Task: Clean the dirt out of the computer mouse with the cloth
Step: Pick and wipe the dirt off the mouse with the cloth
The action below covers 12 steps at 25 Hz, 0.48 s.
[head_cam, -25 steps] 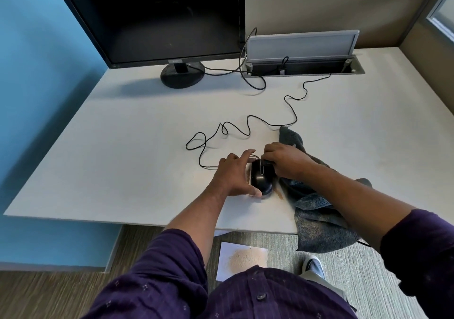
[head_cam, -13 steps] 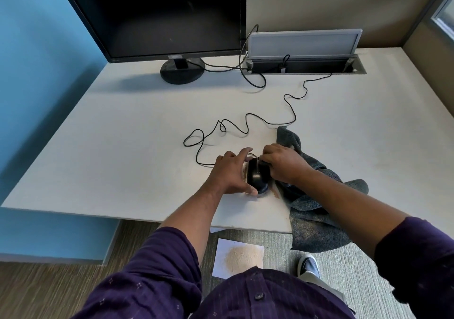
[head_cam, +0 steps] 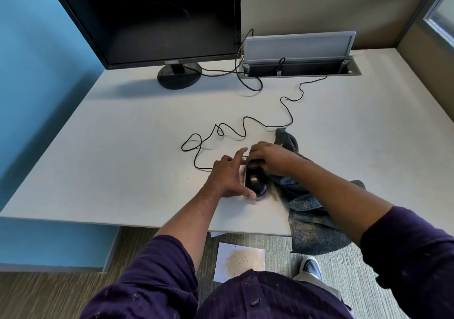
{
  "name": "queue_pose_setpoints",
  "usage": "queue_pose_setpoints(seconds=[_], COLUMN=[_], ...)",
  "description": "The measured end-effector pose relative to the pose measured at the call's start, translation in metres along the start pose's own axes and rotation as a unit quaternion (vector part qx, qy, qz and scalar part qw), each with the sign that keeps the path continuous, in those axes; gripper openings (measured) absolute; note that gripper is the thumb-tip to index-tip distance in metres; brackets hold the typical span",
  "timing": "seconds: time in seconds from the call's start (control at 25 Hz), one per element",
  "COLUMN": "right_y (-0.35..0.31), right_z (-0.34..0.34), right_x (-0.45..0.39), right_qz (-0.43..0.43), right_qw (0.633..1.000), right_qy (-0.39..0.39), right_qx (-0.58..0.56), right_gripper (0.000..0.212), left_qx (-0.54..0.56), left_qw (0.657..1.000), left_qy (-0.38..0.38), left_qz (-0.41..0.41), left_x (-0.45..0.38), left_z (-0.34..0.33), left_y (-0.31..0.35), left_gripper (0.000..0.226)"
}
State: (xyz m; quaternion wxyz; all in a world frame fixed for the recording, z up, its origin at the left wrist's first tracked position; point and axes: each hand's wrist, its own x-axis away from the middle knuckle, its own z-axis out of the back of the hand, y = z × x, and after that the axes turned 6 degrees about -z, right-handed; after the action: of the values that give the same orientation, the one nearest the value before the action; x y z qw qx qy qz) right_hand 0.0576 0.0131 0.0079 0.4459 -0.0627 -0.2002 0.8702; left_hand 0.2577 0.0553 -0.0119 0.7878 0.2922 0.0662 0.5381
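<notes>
A black wired computer mouse (head_cam: 255,182) lies near the front edge of the white desk (head_cam: 137,161). My left hand (head_cam: 229,175) rests against its left side, thumb at its near end and fingers stretched along it. My right hand (head_cam: 272,157) is curled over the mouse's far end and grips the grey cloth (head_cam: 309,200), which trails right and hangs over the desk edge. Tan dirt (head_cam: 274,195) lies on the desk beside the mouse on both sides.
The mouse cable (head_cam: 245,129) snakes back to an open cable hatch (head_cam: 299,65). A black monitor (head_cam: 152,16) stands at the back left. On the floor below lies a white paper with a pile of tan powder (head_cam: 239,262), next to my shoe (head_cam: 310,268).
My right hand has slid a little over the mouse's far end with the cloth. My left hand stays against the mouse's left side.
</notes>
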Motion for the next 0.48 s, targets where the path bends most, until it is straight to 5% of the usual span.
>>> queue_pose_setpoints(seconds=[0.2, 0.36, 0.48], right_y=[0.001, 0.006, 0.023], right_z=[0.006, 0.004, 0.012], right_x=[-0.018, -0.007, 0.012], right_qz=[-0.033, -0.010, -0.074], right_qw=[0.991, 0.991, 0.987], right_qy=[-0.004, -0.002, 0.040], right_qx=[0.128, 0.136, 0.138], right_gripper=[0.027, 0.025, 0.024], left_qx=[0.020, 0.013, 0.005], left_qw=[1.000, 1.000, 1.000], left_qy=[0.002, 0.005, 0.004], left_qz=[0.007, -0.001, -0.014], left_x=[-0.001, -0.002, -0.002], left_z=[0.000, -0.001, -0.001], left_y=[0.000, -0.001, 0.000], left_gripper=[0.146, 0.144, 0.142])
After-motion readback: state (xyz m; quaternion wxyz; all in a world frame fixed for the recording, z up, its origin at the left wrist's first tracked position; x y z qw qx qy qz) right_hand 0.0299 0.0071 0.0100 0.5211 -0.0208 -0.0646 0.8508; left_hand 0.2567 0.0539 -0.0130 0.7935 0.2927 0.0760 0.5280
